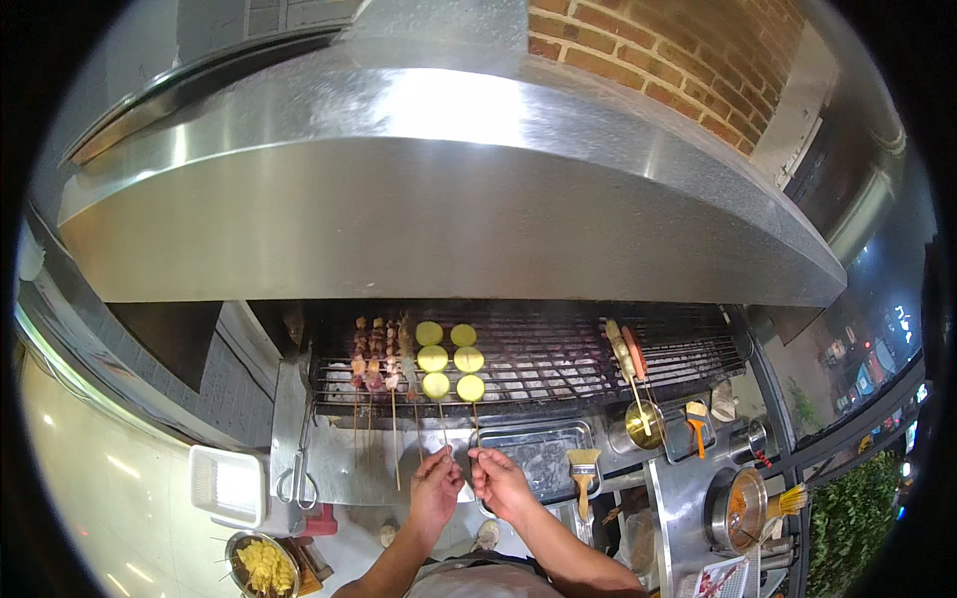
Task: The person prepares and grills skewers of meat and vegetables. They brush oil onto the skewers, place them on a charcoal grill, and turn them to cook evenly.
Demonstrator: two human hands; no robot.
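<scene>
My left hand (439, 486) pinches the end of a skewer of green vegetable slices (434, 359), three rounds lying on the charcoal grill grate (542, 359). Beside it, my right hand (496, 478) grips the stick of a second skewer of green slices (469, 360), also three rounds on the grate. Left of these lies a skewer that looks like shrimp (406, 351). Several meat skewers (375, 355) rest further left, their sticks jutting over the front ledge. Toward the grill's right end lie a pale skewered item (620, 351) and a reddish sausage (634, 354).
A steel tray (534, 456) with a wide basting brush (583, 475) sits before the grill. Right are an oil pot (643, 422), an orange-handled brush (697, 430) and a seasoning bowl (740, 508). Left are tongs (300, 463), a white basket (228, 486) and yellow skewered food (265, 568). A steel hood (448, 224) overhangs.
</scene>
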